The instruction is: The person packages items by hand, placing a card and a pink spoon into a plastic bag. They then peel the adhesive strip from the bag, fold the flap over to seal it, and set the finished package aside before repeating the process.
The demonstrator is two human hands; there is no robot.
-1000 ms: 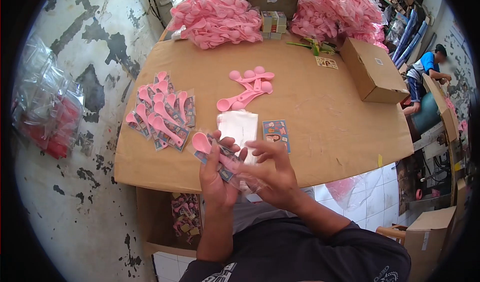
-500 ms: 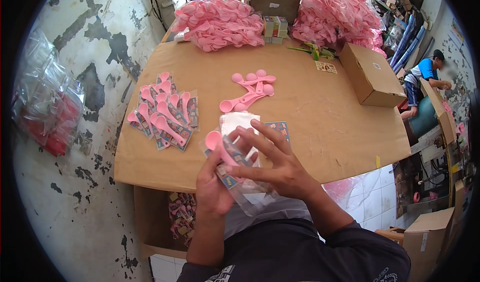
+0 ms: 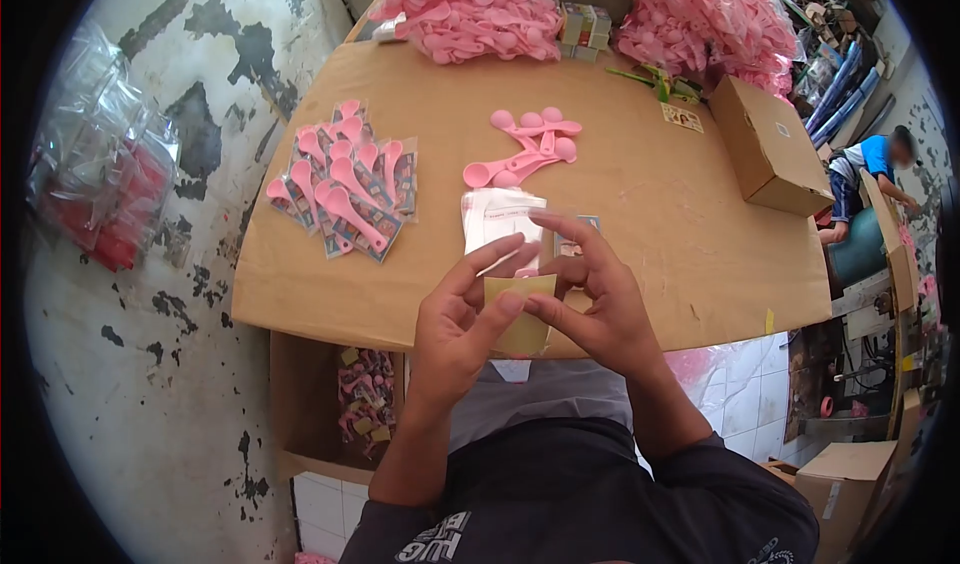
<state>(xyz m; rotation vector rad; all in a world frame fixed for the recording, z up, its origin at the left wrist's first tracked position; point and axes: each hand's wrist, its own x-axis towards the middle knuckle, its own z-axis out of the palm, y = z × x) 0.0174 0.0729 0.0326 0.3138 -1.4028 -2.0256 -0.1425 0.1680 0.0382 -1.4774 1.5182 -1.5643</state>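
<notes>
My left hand (image 3: 455,329) and my right hand (image 3: 605,314) pinch a clear packet (image 3: 522,324) between thumbs and fingers above the table's near edge. Its plain yellowish card back faces me, and a bit of pink spoon shows at the top edge. Just beyond my fingers lies a stack of white packaging (image 3: 490,214), partly covered by them. A blue printed card (image 3: 592,226) is half hidden behind my right hand. Farther up lie several loose pink spoons (image 3: 540,152). To the left is a pile of packed spoons with printed cards (image 3: 345,184).
Big bags of pink spoons (image 3: 475,19) stand at the back, beside a small card stack (image 3: 585,29). A cardboard box (image 3: 770,149) sits at the right. Below the table's left side, an open box (image 3: 320,394) holds more packets. Another person (image 3: 865,169) sits at far right.
Both hands have turned the packet over: the spoon side showed before, now the plain card back. My right hand has closed onto it. The view has shifted, so the table sits higher.
</notes>
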